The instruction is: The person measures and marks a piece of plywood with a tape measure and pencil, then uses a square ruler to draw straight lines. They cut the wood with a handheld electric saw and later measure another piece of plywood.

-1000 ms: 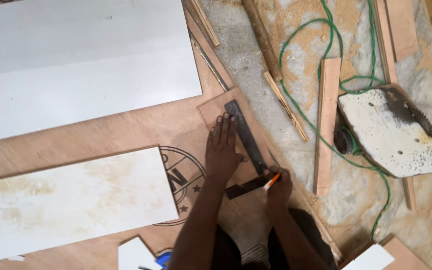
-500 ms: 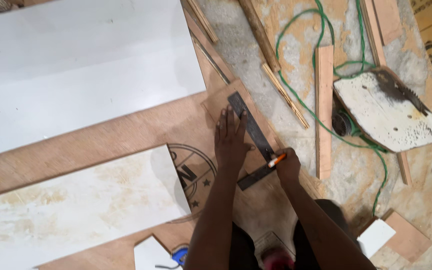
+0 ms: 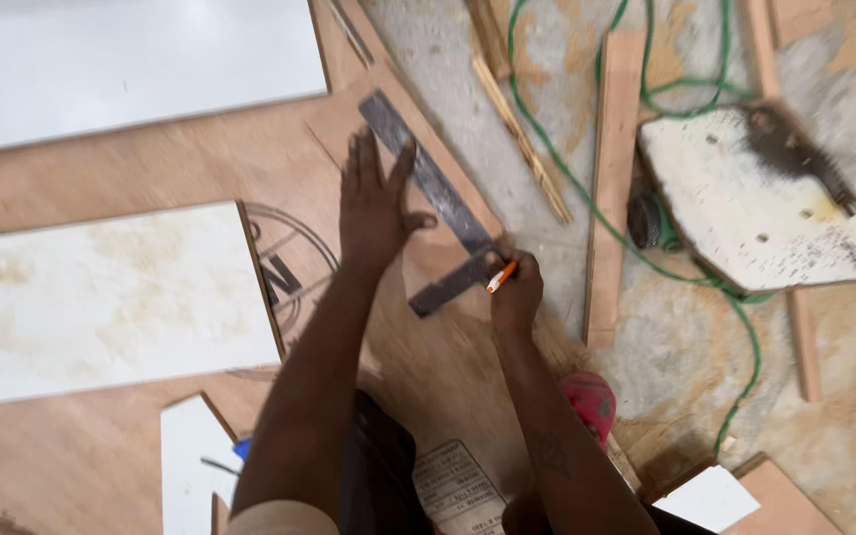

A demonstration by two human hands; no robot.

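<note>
The fingers of the left hand (image 3: 374, 208) lie spread and flat on a plywood piece (image 3: 428, 327), touching the long blade of a metal square (image 3: 438, 203). The fingers of the right hand (image 3: 517, 292) are closed around an orange pencil (image 3: 501, 275), its tip at the inner corner of the square. To the right, on the floor, a green cable (image 3: 587, 198) runs past a wooden strip (image 3: 611, 178).

Carpentry workshop floor, seen from above. Rough concrete (image 3: 666, 347) dusted with sawdust, covered by plywood sheets (image 3: 131, 168) and white laminated boards (image 3: 101, 297). Timber offcuts (image 3: 614, 178) and thin wood strips (image 3: 522, 139) scattered about, a green cable (image 3: 587, 198) looping between them. Metal carpenter's square (image 3: 438, 193) laid on a plywood piece.
</note>
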